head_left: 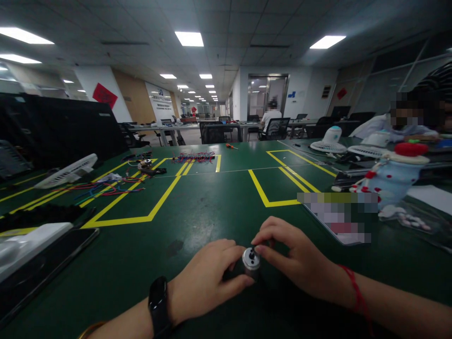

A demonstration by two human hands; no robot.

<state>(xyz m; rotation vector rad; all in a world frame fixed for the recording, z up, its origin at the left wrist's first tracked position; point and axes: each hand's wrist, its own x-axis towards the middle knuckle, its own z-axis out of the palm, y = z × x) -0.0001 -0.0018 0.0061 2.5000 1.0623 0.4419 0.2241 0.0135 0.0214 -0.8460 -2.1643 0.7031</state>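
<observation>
A small silver metal cylinder (251,266), motor-like, stands upright on the green table near its front edge. Its round top face has dark holes and a dark part at the centre. My left hand (208,268) grips its side between thumb and fingers. Over the cylinder's top, the thumb and index finger of my right hand (287,249) pinch a small dark piece (253,248), mostly hidden by the fingertips. That piece seems to touch the top face, though I cannot tell whether it sits in a hole.
Yellow tape marks the green table (208,202). Coloured wires (194,157) and an orange screwdriver (231,147) lie farther back. A phone-like slab (52,268) is at left. At right are a blue bottle-shaped container (399,174), white fans (330,141) and a person leaning over.
</observation>
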